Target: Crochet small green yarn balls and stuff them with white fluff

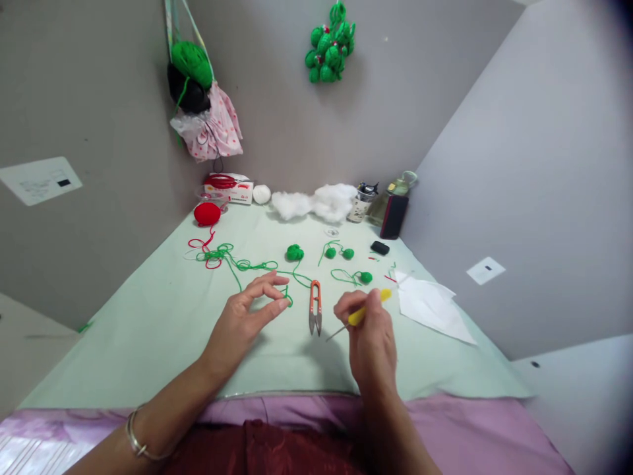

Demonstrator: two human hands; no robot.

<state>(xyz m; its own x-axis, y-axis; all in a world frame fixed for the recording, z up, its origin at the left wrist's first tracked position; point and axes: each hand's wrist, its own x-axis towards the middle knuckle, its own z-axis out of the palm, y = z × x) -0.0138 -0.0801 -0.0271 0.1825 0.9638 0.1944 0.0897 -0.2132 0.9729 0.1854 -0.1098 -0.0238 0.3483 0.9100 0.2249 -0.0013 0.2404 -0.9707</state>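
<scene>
My left hand (247, 310) pinches a small loop of green yarn (289, 301) between thumb and fingertips. In my right hand (368, 330) is a crochet hook with a yellow handle (363, 315); its thin metal shaft points down and left, apart from the yarn. Orange-handled thread snips (315, 307) lie between the hands, blades toward me. Beyond them sits a small green yarn ball (295, 253). Two little green balls with tails (348, 254) are right of it, and another green ball (366, 278) with a loop of yarn lies nearer my right hand.
Tangled green yarn (217, 254) and a red yarn ball (207, 214) are at the left. White stuffing (333, 202), a pen cup (359, 208) and a leaning phone (394, 217) line the back. White paper (430, 305) lies right. Green pieces (329, 49) hang on the wall.
</scene>
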